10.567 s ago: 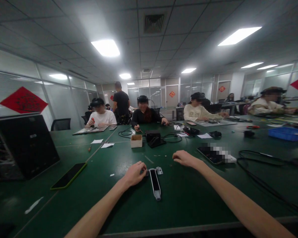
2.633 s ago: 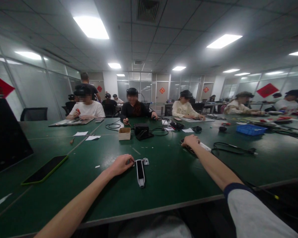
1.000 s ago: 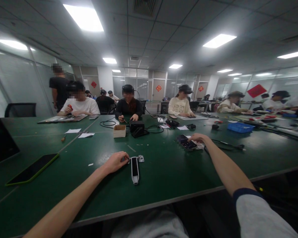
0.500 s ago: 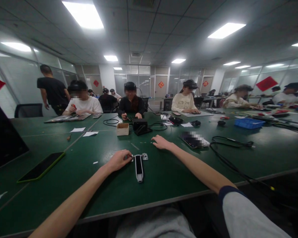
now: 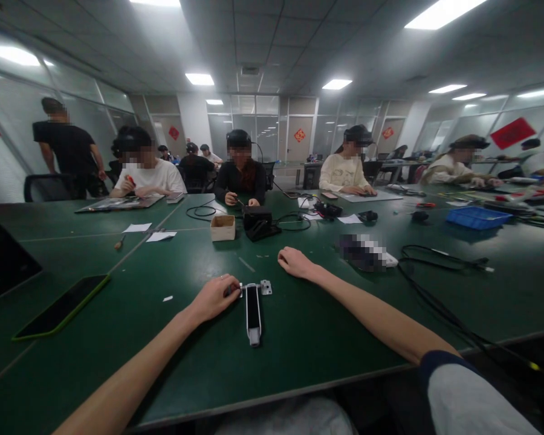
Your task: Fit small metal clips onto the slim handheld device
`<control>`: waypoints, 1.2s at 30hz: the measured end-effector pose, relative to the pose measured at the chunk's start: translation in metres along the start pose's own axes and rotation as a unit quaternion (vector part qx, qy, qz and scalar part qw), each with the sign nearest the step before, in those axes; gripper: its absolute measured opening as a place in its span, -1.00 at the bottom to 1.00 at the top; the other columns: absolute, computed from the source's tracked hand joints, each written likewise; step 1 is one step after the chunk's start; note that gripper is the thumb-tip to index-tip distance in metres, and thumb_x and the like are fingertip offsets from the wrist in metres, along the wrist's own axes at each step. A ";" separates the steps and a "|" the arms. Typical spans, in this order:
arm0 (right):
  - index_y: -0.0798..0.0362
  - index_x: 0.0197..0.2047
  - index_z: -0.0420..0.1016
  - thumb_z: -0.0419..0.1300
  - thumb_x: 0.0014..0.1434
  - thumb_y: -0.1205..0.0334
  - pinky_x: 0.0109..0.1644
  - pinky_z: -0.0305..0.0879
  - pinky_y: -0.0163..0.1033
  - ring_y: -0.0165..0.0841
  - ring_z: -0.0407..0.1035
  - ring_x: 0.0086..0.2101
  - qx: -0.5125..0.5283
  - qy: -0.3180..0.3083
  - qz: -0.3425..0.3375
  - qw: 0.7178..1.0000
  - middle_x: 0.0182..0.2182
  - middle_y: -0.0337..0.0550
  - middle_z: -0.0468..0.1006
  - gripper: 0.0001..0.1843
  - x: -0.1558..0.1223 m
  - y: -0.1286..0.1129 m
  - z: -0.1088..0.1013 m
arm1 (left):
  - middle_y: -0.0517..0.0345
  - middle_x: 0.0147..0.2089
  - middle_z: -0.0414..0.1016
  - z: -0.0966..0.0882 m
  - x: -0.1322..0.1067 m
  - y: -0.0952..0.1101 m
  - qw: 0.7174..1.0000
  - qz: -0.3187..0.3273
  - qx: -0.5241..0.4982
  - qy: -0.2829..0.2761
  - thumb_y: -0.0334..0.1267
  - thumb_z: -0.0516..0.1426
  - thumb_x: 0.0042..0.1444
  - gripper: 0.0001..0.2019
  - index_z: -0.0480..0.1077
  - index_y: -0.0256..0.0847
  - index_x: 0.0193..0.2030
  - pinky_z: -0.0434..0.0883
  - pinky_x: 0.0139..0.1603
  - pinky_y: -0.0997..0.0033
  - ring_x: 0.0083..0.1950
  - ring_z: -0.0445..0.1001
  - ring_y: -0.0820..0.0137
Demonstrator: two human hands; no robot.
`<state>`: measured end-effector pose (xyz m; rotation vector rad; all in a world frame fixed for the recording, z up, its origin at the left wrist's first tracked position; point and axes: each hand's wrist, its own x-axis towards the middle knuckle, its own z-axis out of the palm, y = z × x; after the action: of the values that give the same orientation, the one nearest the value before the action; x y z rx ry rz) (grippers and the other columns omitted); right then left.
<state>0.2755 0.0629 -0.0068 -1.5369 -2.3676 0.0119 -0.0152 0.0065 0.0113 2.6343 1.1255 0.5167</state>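
Right hand (image 5: 294,263), back from the phone (image 5: 365,252), lay palm down on the table (image 5: 299,338) just beyond the black-and-white bar (image 5: 252,305), fingers loosely curled and empty; left hand (image 5: 215,296) had its fingertips closed on the bar's far end, seemingly pinning it flat

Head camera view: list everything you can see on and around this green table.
slim black-and-white device: one, black face, white ends, table centre
small metal bracket: one, silver, at the device's top right
phone in green case: one, dark screen, left
small open box: one, pale tan, mid-table
black unit: one, right of the box
paper slips: two, white, left of the box
blue plastic tray: one, far right
black cable: one, right side
green table: one, foreground
seated people: several, far side
left hand: fingertips at the device's top end
right hand: on the table beyond the device, empty
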 end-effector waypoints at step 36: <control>0.07 -0.25 0.50 0.14 0.13 0.08 -0.19 0.26 -0.25 -0.34 0.35 -0.26 0.217 0.000 -0.042 0.975 -0.25 -0.14 0.49 -0.74 -0.047 -0.070 -0.006 | 0.16 -0.31 0.41 0.006 -0.004 -0.004 0.998 0.028 0.049 0.024 -0.25 0.03 0.17 -0.86 0.38 -0.20 -0.24 0.28 -0.30 0.46 -0.32 0.38 0.42</control>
<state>0.2319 -0.0093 -0.0010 -1.2248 -2.2336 0.4754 -0.0183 0.0056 0.0040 2.7577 1.1209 0.5515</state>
